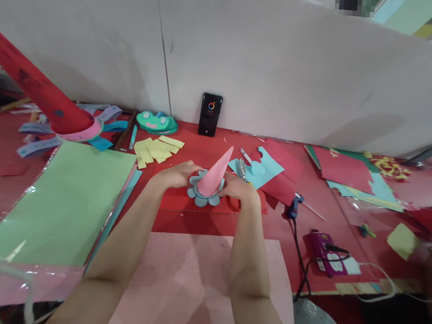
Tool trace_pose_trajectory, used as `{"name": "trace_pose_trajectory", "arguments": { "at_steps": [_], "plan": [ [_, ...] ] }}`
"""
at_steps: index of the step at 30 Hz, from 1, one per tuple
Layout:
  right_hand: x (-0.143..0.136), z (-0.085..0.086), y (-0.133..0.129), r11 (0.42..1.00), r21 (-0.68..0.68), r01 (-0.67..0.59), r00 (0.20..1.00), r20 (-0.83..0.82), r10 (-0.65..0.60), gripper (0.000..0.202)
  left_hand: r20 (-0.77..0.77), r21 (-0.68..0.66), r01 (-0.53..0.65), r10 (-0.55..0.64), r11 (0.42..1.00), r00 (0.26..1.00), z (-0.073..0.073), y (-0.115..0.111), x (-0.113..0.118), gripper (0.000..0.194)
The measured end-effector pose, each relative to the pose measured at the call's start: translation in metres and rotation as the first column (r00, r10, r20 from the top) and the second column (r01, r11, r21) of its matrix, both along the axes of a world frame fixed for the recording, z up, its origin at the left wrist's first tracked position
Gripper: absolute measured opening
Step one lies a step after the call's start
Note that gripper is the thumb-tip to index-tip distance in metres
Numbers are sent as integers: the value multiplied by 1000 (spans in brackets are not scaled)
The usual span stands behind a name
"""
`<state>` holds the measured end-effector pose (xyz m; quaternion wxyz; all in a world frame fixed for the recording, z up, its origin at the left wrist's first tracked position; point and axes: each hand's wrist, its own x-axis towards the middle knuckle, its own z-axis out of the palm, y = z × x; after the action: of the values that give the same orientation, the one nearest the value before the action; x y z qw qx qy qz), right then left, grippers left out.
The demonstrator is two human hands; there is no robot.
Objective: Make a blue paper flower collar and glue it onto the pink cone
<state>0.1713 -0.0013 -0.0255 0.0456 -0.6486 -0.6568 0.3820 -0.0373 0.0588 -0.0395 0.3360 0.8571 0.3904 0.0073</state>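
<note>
A pink paper cone (213, 178) stands, tip leaning right, in the middle of a blue-grey paper flower (202, 201) on the red table. My left hand (177, 175) grips the flower's left edge with bent fingers. On the other side, my right hand (237, 187) has its fingers closed at the flower's right edge, close by the cone's base. Some fingertips are hidden behind the cone and petals. Just beyond my right hand lie scissors (242, 169) and a light-blue paper offcut (271, 167).
Left are yellow paper strips (155, 149), green frog cutouts (157, 122), green sheets (64, 195) and a red paper tube (38, 83). A phone (210, 114) leans on the wall. Right are a glue gun (294, 206) with its cord and a purple power socket (323, 250).
</note>
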Motion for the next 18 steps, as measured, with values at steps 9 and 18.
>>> {"name": "trace_pose_trajectory", "arguments": {
  "at_steps": [9, 18],
  "plan": [
    [10, 6, -5, 994, 6, 110, 990, 86, -110, 46, 119, 67, -129, 120, 989, 986, -4, 8, -4, 35],
    [5, -8, 4, 992, -82, 97, 995, -19, -99, 40, -20, 18, 11, -10, 1000, 1000, -6, -2, 19, 32]
  ]
}}
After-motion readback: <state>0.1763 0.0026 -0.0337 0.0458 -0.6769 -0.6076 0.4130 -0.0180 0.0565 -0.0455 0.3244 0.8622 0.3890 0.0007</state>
